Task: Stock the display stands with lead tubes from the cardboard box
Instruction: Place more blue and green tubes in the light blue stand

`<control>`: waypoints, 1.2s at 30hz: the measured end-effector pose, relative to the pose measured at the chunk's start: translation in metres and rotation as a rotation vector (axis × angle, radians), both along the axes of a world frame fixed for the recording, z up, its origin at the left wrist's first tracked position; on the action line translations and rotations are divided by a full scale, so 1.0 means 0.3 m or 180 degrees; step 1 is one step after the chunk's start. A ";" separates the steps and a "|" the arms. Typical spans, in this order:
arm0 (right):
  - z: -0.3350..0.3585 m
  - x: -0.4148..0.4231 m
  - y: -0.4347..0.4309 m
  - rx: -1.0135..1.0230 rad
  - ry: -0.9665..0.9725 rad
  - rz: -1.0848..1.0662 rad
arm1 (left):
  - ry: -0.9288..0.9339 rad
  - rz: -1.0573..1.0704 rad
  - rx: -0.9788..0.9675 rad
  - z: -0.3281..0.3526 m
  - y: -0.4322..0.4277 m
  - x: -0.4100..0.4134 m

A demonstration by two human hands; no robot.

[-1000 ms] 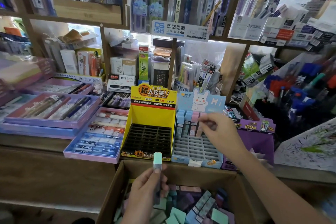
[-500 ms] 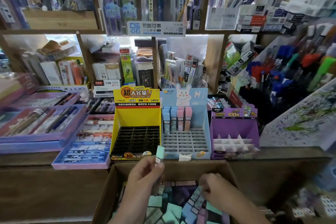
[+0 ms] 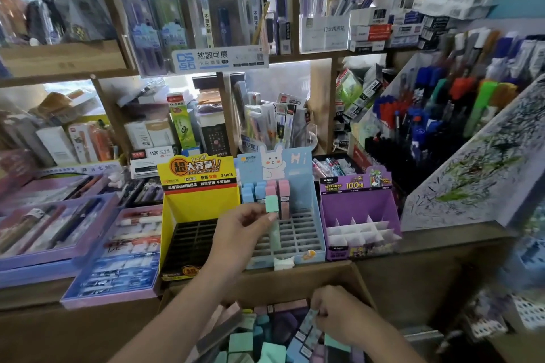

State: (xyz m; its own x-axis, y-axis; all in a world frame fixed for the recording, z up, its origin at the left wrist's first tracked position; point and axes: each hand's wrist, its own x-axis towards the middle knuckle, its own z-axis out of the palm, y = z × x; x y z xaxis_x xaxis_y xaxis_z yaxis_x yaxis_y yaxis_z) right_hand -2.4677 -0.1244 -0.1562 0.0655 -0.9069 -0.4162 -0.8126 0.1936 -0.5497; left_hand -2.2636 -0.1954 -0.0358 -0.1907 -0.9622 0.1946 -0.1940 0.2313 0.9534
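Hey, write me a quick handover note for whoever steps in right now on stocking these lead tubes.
Left hand: holds a mint tube over the blue stand, not yet slotted.
Right hand: down in the cardboard box, pinching a blue tube.
Done: a few blue and pink tubes stand in the blue stand's back row.
Left: the rest of that grid, plus the yellow stand and purple stand, whose slots look empty. Many tubes lie in the box.
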 end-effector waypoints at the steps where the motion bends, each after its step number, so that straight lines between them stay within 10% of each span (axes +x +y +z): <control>1: 0.001 0.000 0.002 0.0004 -0.0006 -0.0014 | -0.0082 -0.0023 -0.0026 0.012 -0.023 -0.016; 36: 0.029 -0.011 0.022 -0.0187 -0.0189 0.0123 | -0.2220 0.0247 -0.0822 0.008 -0.258 -0.303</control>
